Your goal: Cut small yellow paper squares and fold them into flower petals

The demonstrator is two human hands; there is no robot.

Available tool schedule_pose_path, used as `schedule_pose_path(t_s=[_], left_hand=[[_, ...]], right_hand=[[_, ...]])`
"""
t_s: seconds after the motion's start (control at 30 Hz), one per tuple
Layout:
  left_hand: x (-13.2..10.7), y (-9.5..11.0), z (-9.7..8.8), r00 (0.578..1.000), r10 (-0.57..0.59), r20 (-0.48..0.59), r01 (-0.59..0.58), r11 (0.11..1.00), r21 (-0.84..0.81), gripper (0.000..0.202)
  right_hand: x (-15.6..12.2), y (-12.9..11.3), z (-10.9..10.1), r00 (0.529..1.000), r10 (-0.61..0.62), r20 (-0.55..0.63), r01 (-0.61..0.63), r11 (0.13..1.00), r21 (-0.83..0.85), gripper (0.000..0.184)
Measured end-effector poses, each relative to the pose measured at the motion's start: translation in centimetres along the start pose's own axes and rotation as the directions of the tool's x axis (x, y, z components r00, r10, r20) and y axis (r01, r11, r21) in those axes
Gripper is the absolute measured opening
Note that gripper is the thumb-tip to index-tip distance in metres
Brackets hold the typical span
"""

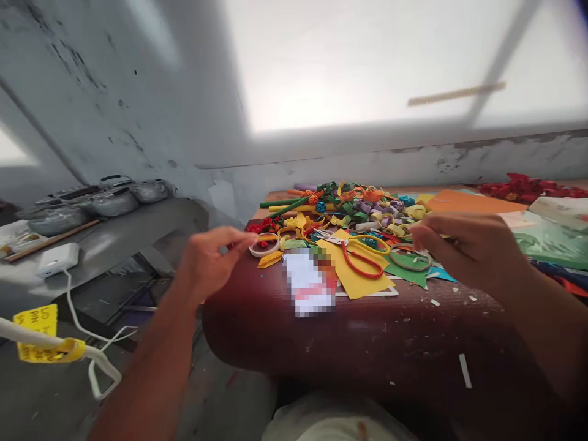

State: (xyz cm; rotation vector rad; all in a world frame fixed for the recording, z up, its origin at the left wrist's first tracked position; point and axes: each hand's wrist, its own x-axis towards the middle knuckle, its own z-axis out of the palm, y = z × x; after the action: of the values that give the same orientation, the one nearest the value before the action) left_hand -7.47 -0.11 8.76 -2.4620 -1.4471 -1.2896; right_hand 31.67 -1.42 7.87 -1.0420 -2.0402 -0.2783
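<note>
My left hand (209,257) hovers at the left edge of a dark red table (367,337), its fingers curled loosely towards a tape roll (264,244); nothing shows in them. My right hand (468,248) is raised over the coloured paper, fingers pinched together, and what they hold is blurred. Red-handled scissors (361,260) lie on a yellow sheet (353,272) between the hands. A second tape ring (410,257) rests just under my right fingers. Rolled paper strips and green sticks (358,205) are heaped behind.
A grey shelf (114,236) at the left carries metal bowls (114,199) and a white adapter (57,258) with a cable. Red paper flowers (528,187) and green sheets (551,242) lie at the right. A grey wall stands behind.
</note>
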Motion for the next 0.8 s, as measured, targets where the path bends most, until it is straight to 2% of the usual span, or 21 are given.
schedule_pose_path(t_s=[0.07,0.13,0.2,0.27,0.3,0.33,0.4,0.47,0.5,0.57,0.6,0.7,0.73,0.8], left_hand=[[-3.5,-1.6,1.3,0.999,-0.04,0.032,0.042,0.998,-0.041,0.019],[-5.9,-2.7,3.0,0.998,-0.017,0.059,0.019,1.0,-0.022,0.021],[-7.0,-3.3,4.3,0.993,-0.007,0.114,0.003,0.999,0.036,0.02],[-6.9,-3.4,4.8,0.986,-0.037,0.163,0.021,0.995,0.102,0.019],[-6.7,-3.3,4.8,0.983,-0.07,0.172,0.046,0.989,0.143,0.018],[-6.3,-3.2,4.8,0.979,-0.11,0.17,0.077,0.979,0.189,0.018],[-5.7,-2.9,4.8,0.972,-0.181,0.15,0.135,0.953,0.273,0.018],[-5.5,-2.7,4.9,0.965,-0.222,0.139,0.172,0.937,0.303,0.017],[-5.5,-2.7,5.0,0.963,-0.233,0.133,0.187,0.938,0.292,0.016],[-5.7,-2.8,5.3,0.966,-0.248,0.078,0.222,0.943,0.248,0.014],[-5.8,-2.9,5.5,0.967,-0.251,0.032,0.237,0.944,0.229,0.015],[-6.2,-3.1,5.8,0.972,-0.214,-0.1,0.232,0.943,0.237,0.021],[-6.3,-3.2,5.9,0.973,-0.193,-0.124,0.219,0.942,0.253,0.022],[-6.4,-3.3,5.9,0.978,-0.164,-0.131,0.195,0.941,0.278,0.024]], right_hand=[[-3.8,-2.7,-0.3,0.999,-0.032,-0.036,0.037,0.987,0.156,0.032],[-7.7,-5.8,0.7,0.995,-0.098,0.014,0.087,0.935,0.343,0.025],[-11.4,-8.6,2.8,0.992,-0.106,0.064,0.067,0.898,0.436,0.028],[-14.6,-10.6,5.4,0.991,-0.088,0.097,0.037,0.899,0.437,0.036],[-16.2,-11.2,6.7,0.991,-0.055,0.123,-0.001,0.909,0.417,0.042],[-17.6,-11.7,8.1,0.976,-0.01,0.216,-0.075,0.922,0.38,0.045],[-20.4,-12.0,10.5,0.941,0.12,0.316,-0.242,0.891,0.384,0.048],[-22.7,-12.0,12.4,0.853,0.307,0.423,-0.464,0.817,0.343,0.047],[-23.6,-11.8,13.1,0.813,0.34,0.472,-0.526,0.777,0.346,0.052],[-25.0,-11.6,13.9,0.787,0.401,0.468,-0.578,0.743,0.336,0.054],[-25.3,-11.5,14.0,0.797,0.406,0.447,-0.571,0.748,0.338,0.054],[-24.2,-11.2,12.3,0.869,0.336,0.365,-0.467,0.801,0.376,0.05],[-23.2,-11.0,11.3,0.897,0.277,0.343,-0.41,0.812,0.415,0.049],[-20.2,-10.3,8.8,0.962,0.169,0.214,-0.256,0.832,0.492,0.044]])
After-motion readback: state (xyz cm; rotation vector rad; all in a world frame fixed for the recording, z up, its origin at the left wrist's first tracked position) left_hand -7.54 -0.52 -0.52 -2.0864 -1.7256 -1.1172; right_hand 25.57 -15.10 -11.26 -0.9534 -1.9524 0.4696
